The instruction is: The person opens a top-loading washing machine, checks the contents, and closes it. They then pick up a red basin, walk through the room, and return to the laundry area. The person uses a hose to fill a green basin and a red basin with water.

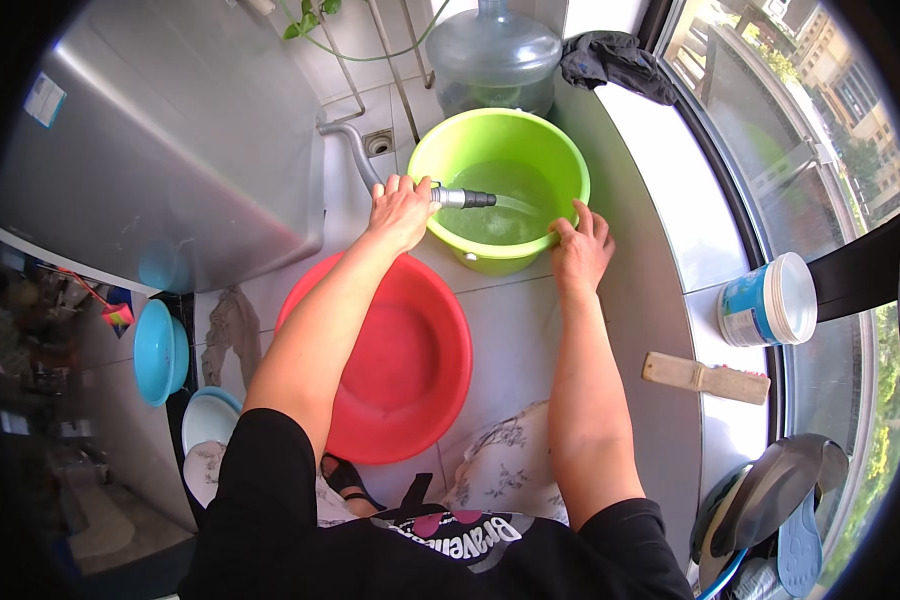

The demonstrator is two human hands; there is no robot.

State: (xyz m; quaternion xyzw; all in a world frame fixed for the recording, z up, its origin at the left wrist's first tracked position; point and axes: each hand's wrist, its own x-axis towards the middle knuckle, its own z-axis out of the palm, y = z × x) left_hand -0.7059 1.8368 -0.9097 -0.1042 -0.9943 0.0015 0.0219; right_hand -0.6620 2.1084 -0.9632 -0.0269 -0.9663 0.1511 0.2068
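Note:
In front of me stands a lime-green plastic bucket [502,127] with water [495,217] in its lower part. My left hand [403,210] grips the end of a grey drain hose [358,154] at the bucket's left rim. The hose's metal and black nozzle [465,199] reaches over the rim, and a stream of water runs from it into the bucket. At the near right rim, my right hand [583,247] pinches the bucket's edge between thumb and fingers. A red plastic basin [390,352] lies on the tiles below my left forearm.
A grey appliance [187,150] stands at left, near a floor drain [379,142]. Behind the bucket is a large water bottle [493,56]. The window ledge holds a dark cloth [615,64], a white-and-blue tub [766,300] and a wooden brush [705,377]. Blue basins [157,352] sit at left.

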